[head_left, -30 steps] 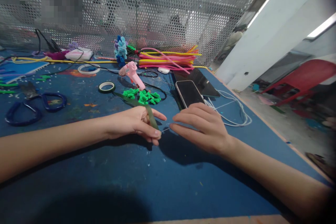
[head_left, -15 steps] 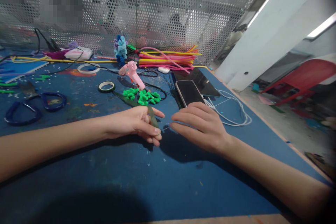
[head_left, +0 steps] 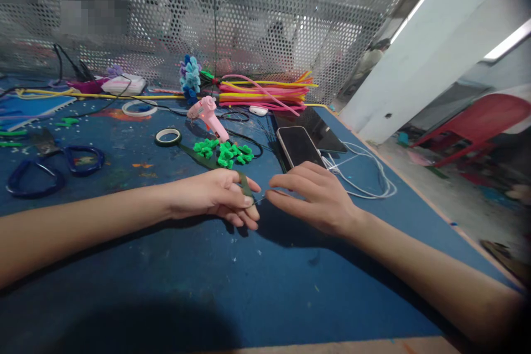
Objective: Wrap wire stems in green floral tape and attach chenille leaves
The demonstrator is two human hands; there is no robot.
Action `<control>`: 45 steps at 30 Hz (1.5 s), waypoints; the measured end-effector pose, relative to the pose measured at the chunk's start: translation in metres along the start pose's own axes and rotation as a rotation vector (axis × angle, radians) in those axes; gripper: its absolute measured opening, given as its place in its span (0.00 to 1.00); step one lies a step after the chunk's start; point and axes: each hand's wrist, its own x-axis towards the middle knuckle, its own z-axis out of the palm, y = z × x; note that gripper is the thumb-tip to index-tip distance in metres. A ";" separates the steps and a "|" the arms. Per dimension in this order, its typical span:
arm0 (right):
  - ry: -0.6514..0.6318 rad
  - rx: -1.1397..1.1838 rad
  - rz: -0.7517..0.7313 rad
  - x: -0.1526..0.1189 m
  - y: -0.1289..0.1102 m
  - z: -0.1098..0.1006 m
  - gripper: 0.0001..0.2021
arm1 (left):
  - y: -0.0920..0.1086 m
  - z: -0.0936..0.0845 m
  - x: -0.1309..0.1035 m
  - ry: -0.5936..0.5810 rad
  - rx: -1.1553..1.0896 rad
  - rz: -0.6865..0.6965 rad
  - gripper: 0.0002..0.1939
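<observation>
While the fingers of the left hand (head_left: 226, 192) press together on a green tape strip (head_left: 246, 186) and a thin wire (head_left: 260, 199) above the middle of the tabletop (head_left: 290, 298), those of the right hand (head_left: 318, 198), nearer the right edge, bend at the wire's other end, though I cannot tell whether they grip it. The work looks barely begun: tape meets wire, but the strip appears uncut from its roll (head_left: 168, 143) toward the back edge, and the green fuzzy pieces (head_left: 226, 154) lie loose beyond the left hand.
</observation>
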 end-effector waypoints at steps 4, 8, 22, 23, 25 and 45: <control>-0.009 0.011 0.000 0.001 0.001 -0.001 0.09 | 0.002 0.001 0.000 0.019 0.029 -0.032 0.12; -0.020 0.022 0.001 0.000 0.000 0.000 0.08 | 0.003 0.003 -0.001 0.044 0.037 -0.028 0.13; 0.044 -0.012 -0.063 0.003 -0.010 0.003 0.02 | 0.002 0.002 -0.003 0.070 0.175 -0.191 0.08; 0.048 -0.014 -0.066 0.003 -0.011 0.003 0.03 | 0.003 0.002 -0.004 0.062 0.173 -0.205 0.07; 0.052 -0.018 -0.068 0.003 -0.012 0.002 0.03 | 0.004 0.002 -0.005 0.055 0.168 -0.229 0.06; 0.113 0.039 -0.106 0.007 -0.010 -0.006 0.05 | 0.007 0.006 -0.007 0.107 0.172 -0.159 0.25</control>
